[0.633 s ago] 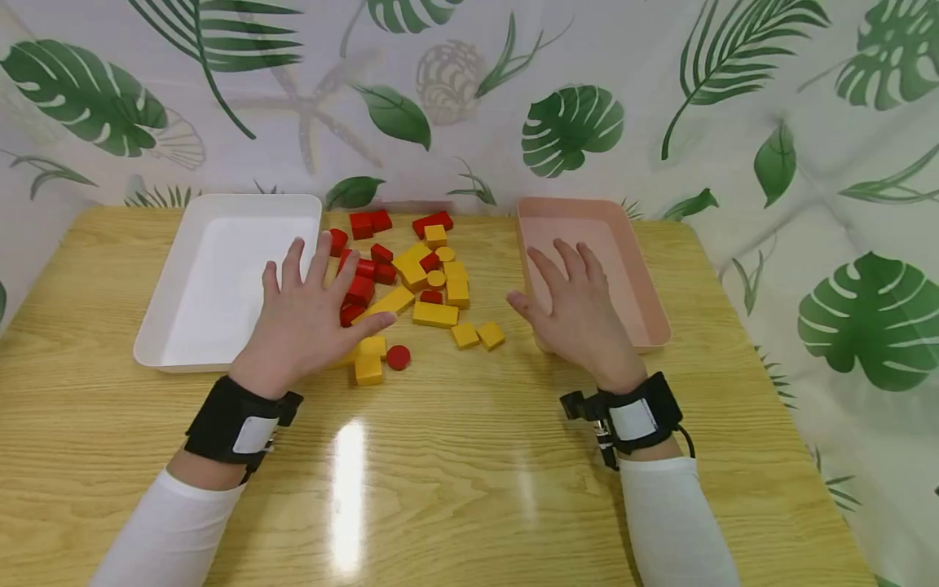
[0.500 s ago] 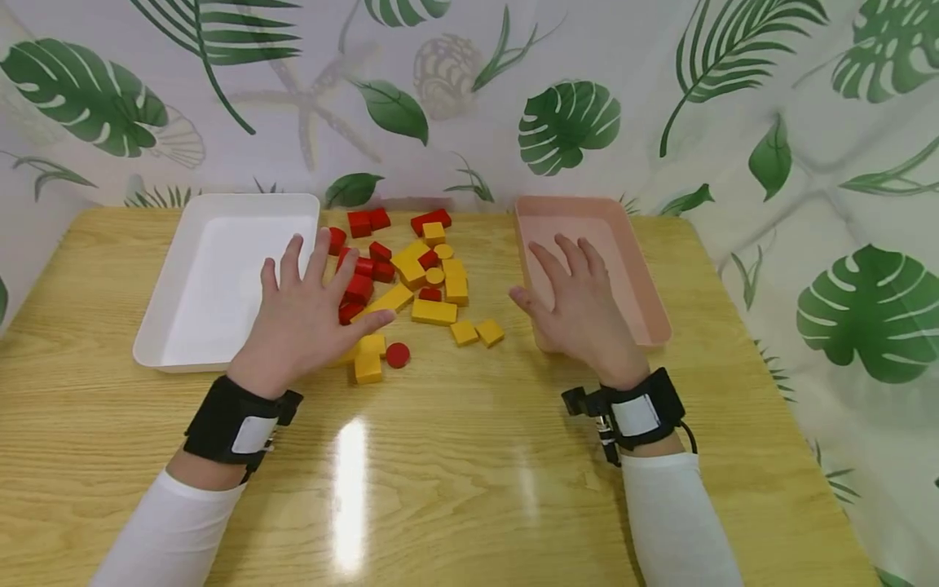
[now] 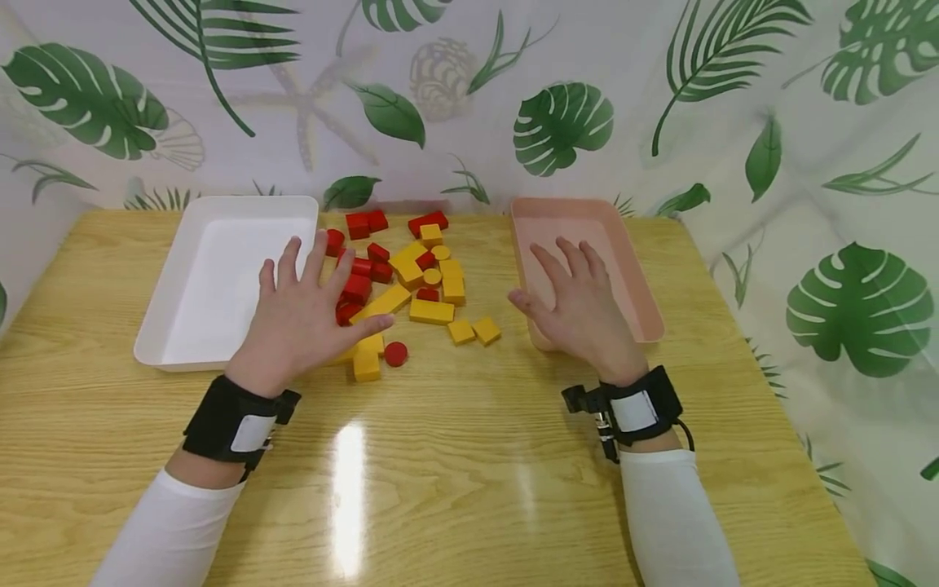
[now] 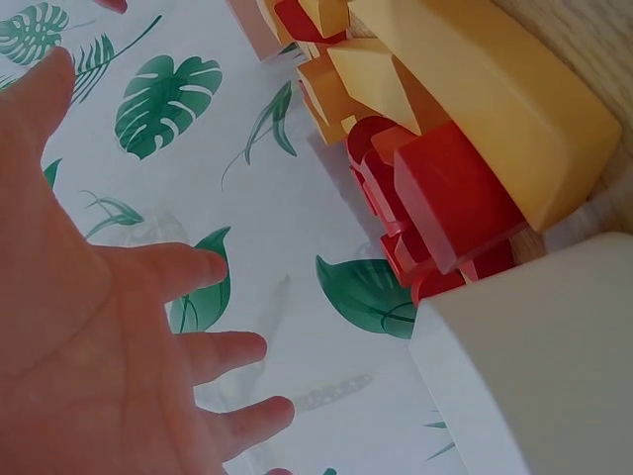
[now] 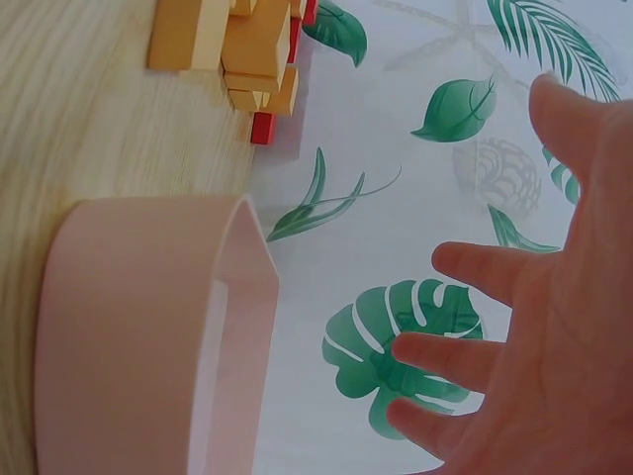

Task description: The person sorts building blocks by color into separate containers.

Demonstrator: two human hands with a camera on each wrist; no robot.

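Observation:
My left hand (image 3: 293,318) is spread palm down between the white tray (image 3: 157,326) and the blocks, holding nothing. In the left wrist view its fingers hang in the air above the tray's side. My right hand (image 3: 583,314), fingers also spread, overlaps the near left part of the pink tray (image 3: 645,302) and holds nothing. Red blocks (image 3: 357,288) and yellow blocks (image 3: 433,311) lie in a loose pile between the trays, some partly hidden behind the left hand. A red disc (image 3: 395,354) lies at the pile's near side, and two small yellow blocks (image 3: 486,330) toward the right hand.
Both trays stand on a wooden table (image 3: 455,473) near its back edge. Behind it hangs a white backdrop (image 3: 469,163) with green leaf prints. A black strap with a small camera (image 3: 238,424) sits on each wrist.
The head view has shifted slightly, so the trays and blocks sit a little further left in it. Both hands keep their spread pose and the blocks have not been moved.

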